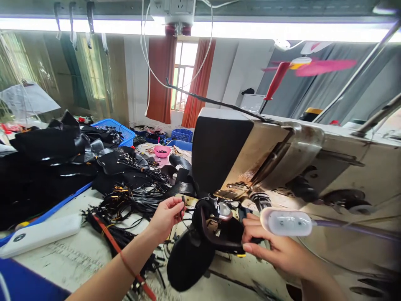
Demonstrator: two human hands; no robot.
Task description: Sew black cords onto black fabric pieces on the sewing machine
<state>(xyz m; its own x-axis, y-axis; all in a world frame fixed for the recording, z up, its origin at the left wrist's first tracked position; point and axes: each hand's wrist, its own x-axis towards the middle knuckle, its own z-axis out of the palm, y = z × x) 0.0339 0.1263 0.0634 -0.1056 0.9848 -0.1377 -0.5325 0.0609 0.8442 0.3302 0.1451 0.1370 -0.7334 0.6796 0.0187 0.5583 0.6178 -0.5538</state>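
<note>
A black shoe upper (188, 259) sits under the head of a sewing machine (275, 154), at its presser foot (224, 209). My right hand (272, 246) grips the upper's right edge with closed fingers. My left hand (167, 215) pinches a thin black cord (182, 205) just left of the presser foot. A red band circles my left wrist.
Black cords with gold tips (131, 196) lie piled to the left, beside black shoe parts (46, 154) and a blue crate (120, 129). A white power bank (37, 236) lies at the near left. A small lamp (286, 221) juts in front of the machine. A pink bowl (162, 151) stands farther back.
</note>
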